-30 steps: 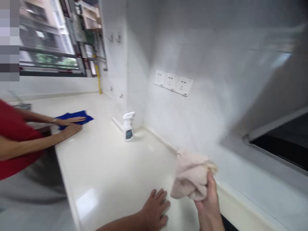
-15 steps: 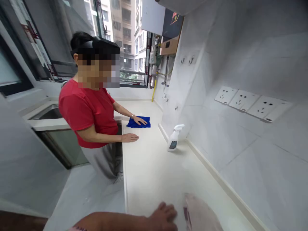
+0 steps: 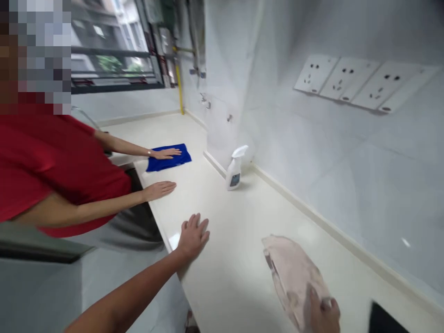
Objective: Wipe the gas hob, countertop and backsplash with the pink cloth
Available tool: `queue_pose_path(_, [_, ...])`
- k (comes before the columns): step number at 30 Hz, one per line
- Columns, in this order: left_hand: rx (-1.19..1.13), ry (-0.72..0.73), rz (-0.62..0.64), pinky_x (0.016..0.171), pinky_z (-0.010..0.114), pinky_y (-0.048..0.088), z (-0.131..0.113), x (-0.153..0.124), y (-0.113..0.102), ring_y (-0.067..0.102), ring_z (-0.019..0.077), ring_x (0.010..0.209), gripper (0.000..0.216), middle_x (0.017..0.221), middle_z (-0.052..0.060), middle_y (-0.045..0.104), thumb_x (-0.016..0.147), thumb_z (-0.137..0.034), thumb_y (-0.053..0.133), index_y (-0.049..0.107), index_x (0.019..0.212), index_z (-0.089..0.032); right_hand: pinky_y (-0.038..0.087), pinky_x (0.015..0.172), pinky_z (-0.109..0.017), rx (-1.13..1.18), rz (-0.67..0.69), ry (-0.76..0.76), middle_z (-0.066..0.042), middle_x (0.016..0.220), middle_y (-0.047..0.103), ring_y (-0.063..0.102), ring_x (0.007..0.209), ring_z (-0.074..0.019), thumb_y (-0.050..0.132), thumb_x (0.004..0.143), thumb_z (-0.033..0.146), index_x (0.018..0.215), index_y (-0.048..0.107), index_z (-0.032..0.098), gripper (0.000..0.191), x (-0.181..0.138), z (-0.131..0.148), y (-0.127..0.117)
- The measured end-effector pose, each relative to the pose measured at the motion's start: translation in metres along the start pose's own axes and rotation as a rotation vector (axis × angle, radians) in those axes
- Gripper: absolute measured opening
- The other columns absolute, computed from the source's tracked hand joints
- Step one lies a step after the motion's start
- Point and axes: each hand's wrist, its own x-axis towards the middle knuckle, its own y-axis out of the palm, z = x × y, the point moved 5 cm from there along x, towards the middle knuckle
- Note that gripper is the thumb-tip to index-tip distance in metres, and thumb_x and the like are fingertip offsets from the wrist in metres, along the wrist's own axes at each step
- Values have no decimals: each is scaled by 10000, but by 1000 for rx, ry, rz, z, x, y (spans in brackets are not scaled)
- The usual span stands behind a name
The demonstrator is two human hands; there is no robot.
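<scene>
My left hand [image 3: 193, 237] is over the pale countertop near its front edge, fingers apart and holding nothing. At the lower right my right hand [image 3: 323, 311] is on a beige cloth [image 3: 294, 263], its fingers curled against the near end of the fabric. The cloth lies spread on the counter, its far end reaching away from me. Beyond it, a white spray bottle [image 3: 235, 172] stands upright by the wall.
To the left a co-worker in a red shirt [image 3: 69, 162] has one hand flat on a blue cloth [image 3: 152, 164] and the other on the counter [image 3: 215, 203]. Wall sockets [image 3: 342, 78] are at the right. A dark object [image 3: 383, 319] shows at the bottom right.
The view has shifted. My left hand now appears farther forward over the counter, and my right hand has come into sight on the beige cloth.
</scene>
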Motion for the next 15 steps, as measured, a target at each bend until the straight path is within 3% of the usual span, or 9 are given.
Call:
queue_pose_path(2, [12,7,15,1226,587,248,-3,0,-4,317,392,1556,503,1668,202,448,1069,-391,449,596,1508,-194,482,1012,-741,-109,-95,77,-115,1078,754,708,1167,-483,701,584,746,1025,645,370,582,2,-13,-6])
queue_pose_path(5, [39,12,40,1219,596,259,-6,4,-10,304,399,1560,523,1667,218,431,1080,-408,406,583,1514,-177,449,1081,-697,-164,-98,85,-128,992,727,686,1159,-474,659,620,728,915,565,308,521,10,-19,-1])
queue_pose_path(9, [73,13,69,1218,589,274,-8,9,-10,296,399,1571,533,1675,216,409,1080,-440,384,583,1518,-209,522,971,-564,-127,-74,70,-27,773,623,675,919,-358,665,623,712,828,476,297,500,-3,-29,5])
queue_pose_path(13, [100,23,64,1209,593,290,-7,12,-6,306,413,1568,531,1665,229,413,1071,-443,394,596,1509,-222,554,730,-364,126,-27,31,47,729,593,612,740,-211,737,677,710,862,500,278,527,-47,-39,6])
queue_pose_path(15, [104,31,47,1207,593,295,-6,13,-6,313,414,1561,538,1658,235,418,1070,-444,389,593,1513,-215,573,725,-333,402,18,36,42,789,649,650,785,-200,811,691,658,907,516,271,533,-68,-41,6])
